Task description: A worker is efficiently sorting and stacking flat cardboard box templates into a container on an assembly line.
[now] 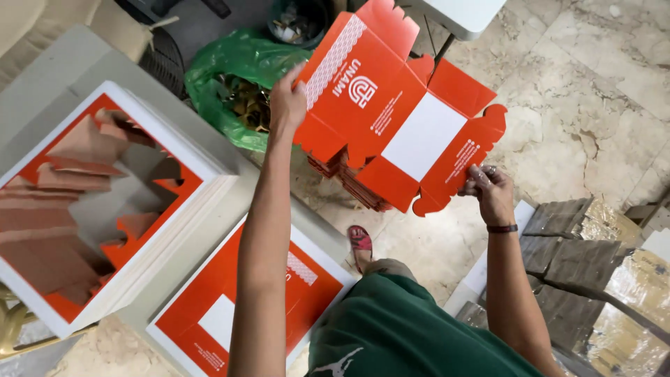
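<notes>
I hold up a flat, unfolded orange cardboard box blank (391, 119) with a white panel in its middle. My left hand (286, 101) grips its upper left edge. My right hand (490, 192), with a dark wristband, pinches its lower right flap. Under the blank, on the floor, lies a pile of more orange blanks (352, 183). My foot in a red sandal (361, 244) shows below it.
A stack of white sheets with orange cut-out waste (105, 202) lies on the grey table at left, another printed orange sheet (209, 314) in front. A green plastic bag (234, 77) with scraps sits behind. Brown wrapped bundles (593, 265) are stacked at right on the marble floor.
</notes>
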